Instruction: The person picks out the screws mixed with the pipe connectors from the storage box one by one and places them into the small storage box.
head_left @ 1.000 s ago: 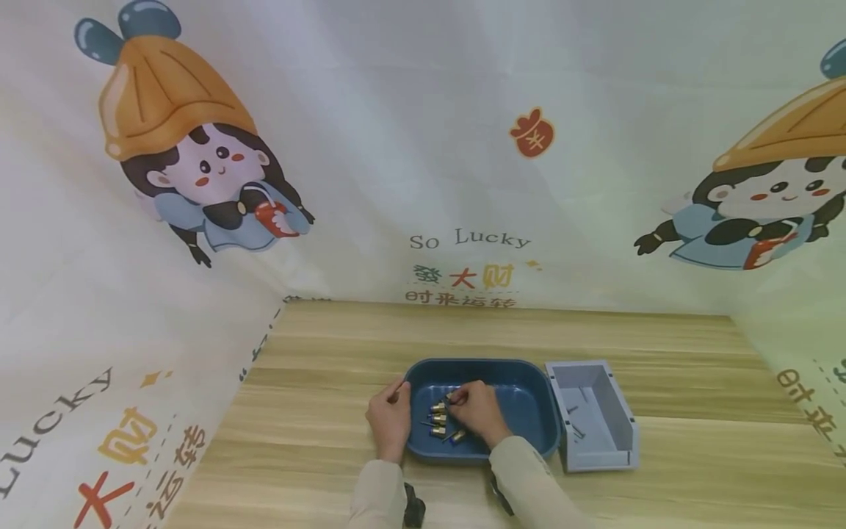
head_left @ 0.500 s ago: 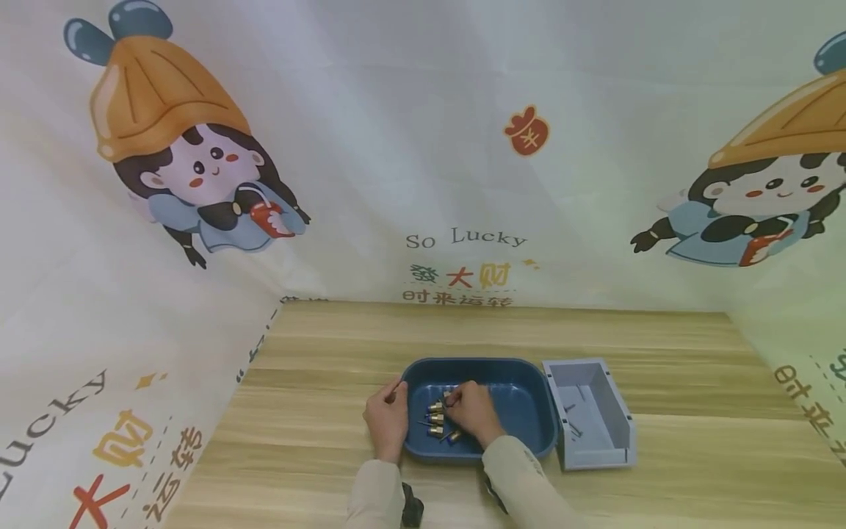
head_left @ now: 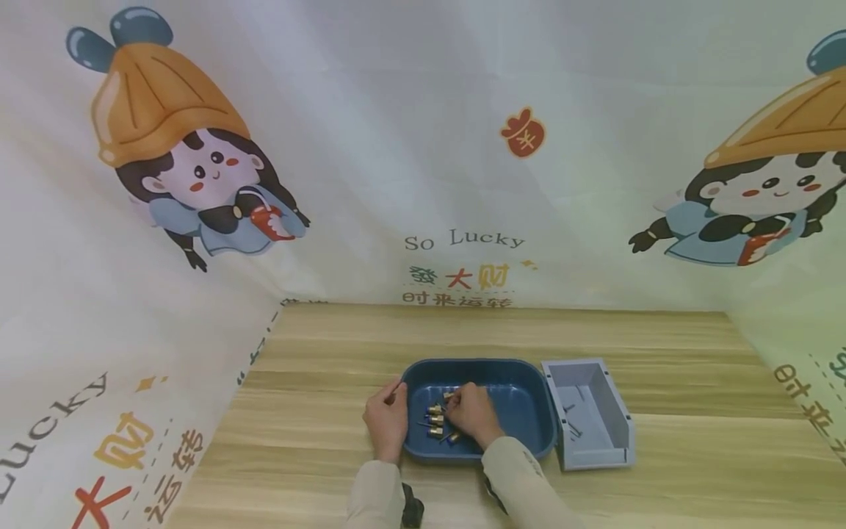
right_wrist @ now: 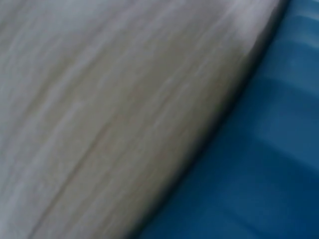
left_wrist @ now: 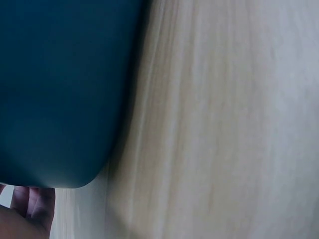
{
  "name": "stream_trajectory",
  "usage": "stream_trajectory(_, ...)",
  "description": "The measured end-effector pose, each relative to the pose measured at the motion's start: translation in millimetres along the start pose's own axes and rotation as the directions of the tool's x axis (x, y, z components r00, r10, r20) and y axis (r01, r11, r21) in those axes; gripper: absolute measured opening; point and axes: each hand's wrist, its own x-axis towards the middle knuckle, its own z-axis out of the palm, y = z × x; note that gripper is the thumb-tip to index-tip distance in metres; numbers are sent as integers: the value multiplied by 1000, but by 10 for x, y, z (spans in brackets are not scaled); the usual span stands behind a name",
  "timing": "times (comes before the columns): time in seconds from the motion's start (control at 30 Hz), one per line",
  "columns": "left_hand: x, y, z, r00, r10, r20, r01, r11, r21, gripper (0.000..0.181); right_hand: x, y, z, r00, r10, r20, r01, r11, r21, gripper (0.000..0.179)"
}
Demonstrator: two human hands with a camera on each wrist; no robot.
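Note:
My left hand (head_left: 387,421) grips the left rim of a dark blue plastic basin (head_left: 525,444); in the left wrist view its fingers (left_wrist: 44,205) are right at the basin's edge. Inside the basin, my right hand (head_left: 474,413) has thumb and fingers together at a small brass-coloured piece (head_left: 448,396), partly hidden by the fingertips. Left of that hand lie several similar brass-coloured pieces (head_left: 435,420) with blue ends and thin dark stems, roughly in a column. One more (head_left: 453,438) lies slanted near the front. In the right wrist view only the basin and table show, without the hand.
A grey open-fronted parts bin (head_left: 598,459) stands against the basin's right side, with several thin metal pins (head_left: 573,428) inside. Both stand on a wood-grain table (head_left: 297,411). Printed cloth walls (head_left: 370,147) enclose the table at the back and sides.
The camera view has shifted slightly. My left hand stays at the rim, and my right hand stays over the same brass-coloured pieces with only small finger movement.

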Motion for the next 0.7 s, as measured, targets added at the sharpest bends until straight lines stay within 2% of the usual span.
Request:
stream_trajectory(0.2,-11,17,-8,1000,9,-7,-9,1000,-9,20,-2,23,7,999,-8,-36,8,1000,12,28)
stream_trajectory(0.53,-8,8,7,1000,4,-6,-4,1000,-2,20,7,82,-16,994,-41,-105,51,994,99,11)
stream_trajectory(0.7,-9,7,4,1000,-2,1,2,1000,-6,20,0,64,-92,996,-39,-86,48,993,111,11)
